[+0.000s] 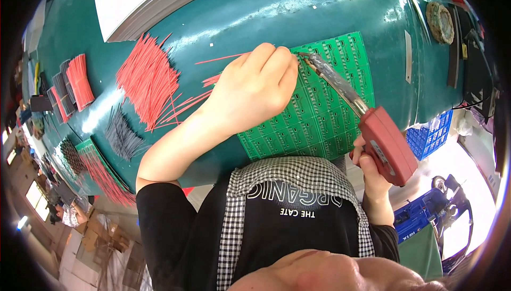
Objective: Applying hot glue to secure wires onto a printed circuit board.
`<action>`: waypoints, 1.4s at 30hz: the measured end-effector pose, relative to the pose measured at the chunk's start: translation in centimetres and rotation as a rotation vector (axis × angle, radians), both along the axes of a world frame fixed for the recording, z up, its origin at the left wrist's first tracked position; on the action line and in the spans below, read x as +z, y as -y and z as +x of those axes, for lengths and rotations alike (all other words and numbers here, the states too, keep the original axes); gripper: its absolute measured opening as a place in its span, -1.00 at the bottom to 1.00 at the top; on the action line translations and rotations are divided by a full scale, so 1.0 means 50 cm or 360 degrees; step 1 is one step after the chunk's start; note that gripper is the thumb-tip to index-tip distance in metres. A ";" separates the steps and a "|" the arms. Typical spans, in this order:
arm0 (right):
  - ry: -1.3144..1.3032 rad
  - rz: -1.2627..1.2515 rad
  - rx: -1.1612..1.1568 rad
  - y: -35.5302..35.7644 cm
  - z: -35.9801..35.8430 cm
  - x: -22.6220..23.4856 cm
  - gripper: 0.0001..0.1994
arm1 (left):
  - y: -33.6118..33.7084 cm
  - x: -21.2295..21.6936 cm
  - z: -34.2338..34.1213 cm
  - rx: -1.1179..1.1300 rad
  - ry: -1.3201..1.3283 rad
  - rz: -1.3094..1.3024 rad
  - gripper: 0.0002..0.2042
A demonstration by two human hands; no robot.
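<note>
My left hand (258,86) is closed in a pinch over the upper left part of a green circuit board panel (319,126). A thin red wire (218,58) runs leftward out of that grip; its other end is hidden by my fingers. In my right hand (371,173) is the handle of a dark red soldering gun (387,144). Its long metal barrel reaches up and left across the panel, and the tip is right beside my left fingertips near the panel's far edge. Whether the tip touches the board cannot be made out. More loose red wires (183,105) lie beneath my left wrist.
A big pile of red wires (148,81) lies left on the green table mat, with dark wires (123,134) nearer me. Banded wire bundles (80,81) and a panel with red wires (104,176) sit farther left. A white box (133,3) stands behind; a round tin (440,22) is far right.
</note>
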State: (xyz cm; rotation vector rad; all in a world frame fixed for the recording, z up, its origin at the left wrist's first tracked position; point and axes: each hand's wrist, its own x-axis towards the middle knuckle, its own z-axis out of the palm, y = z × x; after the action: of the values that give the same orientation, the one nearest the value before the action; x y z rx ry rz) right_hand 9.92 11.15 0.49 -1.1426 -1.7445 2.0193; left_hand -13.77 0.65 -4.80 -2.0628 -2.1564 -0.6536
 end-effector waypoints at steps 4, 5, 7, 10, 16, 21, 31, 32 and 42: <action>0.0071 0.0034 -0.0011 0.001 0.001 -0.004 -0.34 | -0.001 0.006 0.008 0.0051 -0.0059 -0.0099 -0.80; 0.0078 0.0040 -0.0043 0.004 0.001 -0.005 -0.34 | 0.001 0.006 0.009 0.0046 -0.0059 -0.0101 -0.80; 0.0087 0.0074 -0.0004 0.004 0.004 -0.005 -0.34 | 0.004 0.005 0.011 0.0069 -0.0056 -0.0117 -0.80; 0.0134 0.0353 0.0185 -0.007 0.031 -0.024 -0.34 | 0.003 0.005 0.012 0.0086 -0.0058 -0.0081 -0.80; 0.0115 0.0190 0.0176 -0.004 0.019 -0.005 -0.37 | 0.000 0.010 0.012 0.0051 -0.0055 -0.0140 -0.80; 0.0040 0.0020 -0.0027 -0.002 0.002 0.009 -0.37 | -0.003 -0.001 0.006 0.0023 -0.0155 0.0010 -0.83; 0.0070 0.0040 0.0066 0.000 0.007 -0.001 -0.36 | -0.001 0.002 0.003 -0.0029 -0.0118 0.0084 -0.83; 0.0099 0.0053 0.0069 0.001 0.008 -0.001 -0.36 | -0.001 0.003 0.003 -0.0029 -0.0117 0.0085 -0.83; 0.0050 -0.0071 0.0075 -0.003 0.009 0.006 -0.40 | 0.000 0.007 0.004 -0.0007 -0.0097 0.0048 -0.85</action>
State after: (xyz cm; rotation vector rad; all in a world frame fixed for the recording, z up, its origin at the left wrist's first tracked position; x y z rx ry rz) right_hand 10.39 11.31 0.78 -1.1629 -1.7658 2.0885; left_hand -13.59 0.64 -4.45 -2.0456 -2.0968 -0.6116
